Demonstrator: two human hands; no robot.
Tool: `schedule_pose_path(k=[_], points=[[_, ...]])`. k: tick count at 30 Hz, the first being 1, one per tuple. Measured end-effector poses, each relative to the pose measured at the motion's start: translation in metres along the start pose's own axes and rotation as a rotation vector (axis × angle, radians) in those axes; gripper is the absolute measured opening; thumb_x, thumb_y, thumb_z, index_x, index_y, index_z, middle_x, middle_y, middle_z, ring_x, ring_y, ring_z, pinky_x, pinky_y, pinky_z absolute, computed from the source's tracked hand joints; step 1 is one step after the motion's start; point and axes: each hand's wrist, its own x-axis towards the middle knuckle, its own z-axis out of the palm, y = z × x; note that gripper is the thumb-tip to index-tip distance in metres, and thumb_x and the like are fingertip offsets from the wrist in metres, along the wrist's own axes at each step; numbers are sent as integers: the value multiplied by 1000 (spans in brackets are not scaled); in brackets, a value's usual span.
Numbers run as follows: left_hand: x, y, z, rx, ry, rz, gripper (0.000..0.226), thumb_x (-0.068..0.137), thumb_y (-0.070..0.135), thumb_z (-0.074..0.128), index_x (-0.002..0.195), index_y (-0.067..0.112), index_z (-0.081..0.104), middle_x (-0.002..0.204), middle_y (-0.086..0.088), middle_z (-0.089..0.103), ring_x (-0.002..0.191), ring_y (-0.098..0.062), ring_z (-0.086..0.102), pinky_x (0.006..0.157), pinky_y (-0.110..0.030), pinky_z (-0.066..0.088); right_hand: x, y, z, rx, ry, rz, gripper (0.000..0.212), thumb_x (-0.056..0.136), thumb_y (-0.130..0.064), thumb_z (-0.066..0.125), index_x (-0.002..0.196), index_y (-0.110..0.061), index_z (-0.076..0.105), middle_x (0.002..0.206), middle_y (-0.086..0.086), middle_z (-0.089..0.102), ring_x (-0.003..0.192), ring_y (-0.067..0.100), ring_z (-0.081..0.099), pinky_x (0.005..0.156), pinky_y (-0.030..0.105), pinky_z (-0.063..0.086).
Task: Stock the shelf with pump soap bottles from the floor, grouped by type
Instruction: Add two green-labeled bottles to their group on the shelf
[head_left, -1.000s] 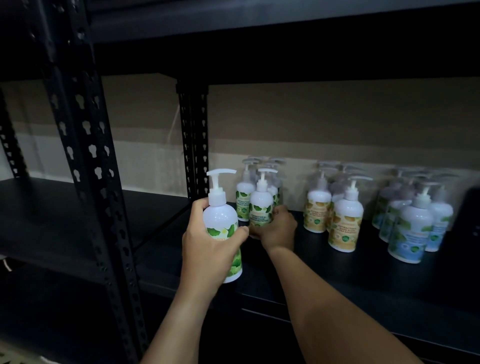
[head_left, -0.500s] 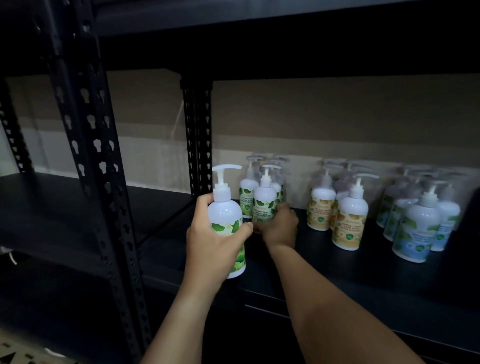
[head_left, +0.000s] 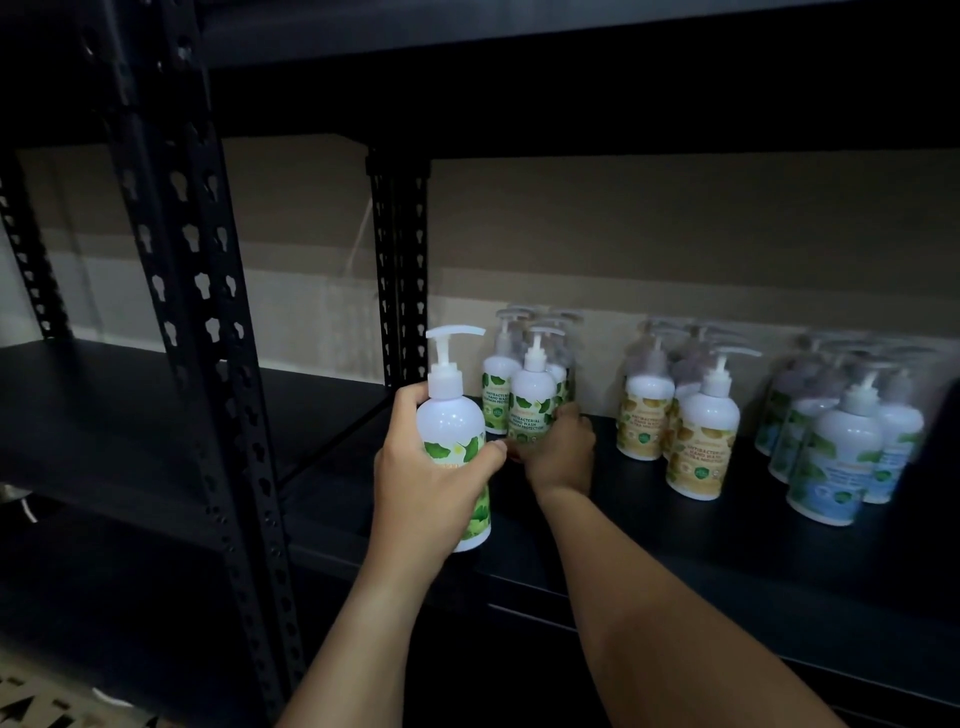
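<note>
Two hands, left (head_left: 421, 483) gripping (upright) glossy rounded green-leaf bottle (head_left: 457, 436), matte shelf (head_left: 649, 525)

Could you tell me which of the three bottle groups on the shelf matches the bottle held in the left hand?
The leftmost group, the green-leaf bottles by the rack post. The held bottle carries the same green leaves; the middle group is yellow-orange, the right one blue.

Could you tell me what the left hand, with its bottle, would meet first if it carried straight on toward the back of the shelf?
Probably the green bottles standing just behind the held bottle in the left hand, though depth is hard to judge here.
</note>
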Motion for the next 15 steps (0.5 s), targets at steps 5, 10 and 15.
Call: schedule_pose_path(k=[5, 10, 15], points=[[1, -2, 0, 0, -5, 26, 47, 74, 7, 86, 100, 32, 54, 78, 19, 68, 68, -4, 63, 64, -14, 49, -5, -1, -5, 3, -36, 12, 89, 59, -18, 99, 131, -4, 49, 133, 19, 52, 119, 38, 59, 93, 42, 53], [4, -6, -4, -7, -49, 37, 50, 75, 21, 90, 106, 38, 54, 89, 14, 67, 83, -10, 66, 75, -23, 54, -18, 3, -19, -79, -134, 21, 84, 70, -17, 94, 137, -8, 44, 139, 14, 45, 125, 34, 54, 99, 40, 51], [7, -13, -13, -27, -200, 31, 45, 82, 21, 88, 111, 34, 55, 82, 18, 68, 77, -5, 65, 75, -16, 51, -48, 12, -43, -420, -322, -139, 51, 96, -35, 68, 135, -8, 50, 137, 13, 52, 129, 32, 51, 105, 36, 42]])
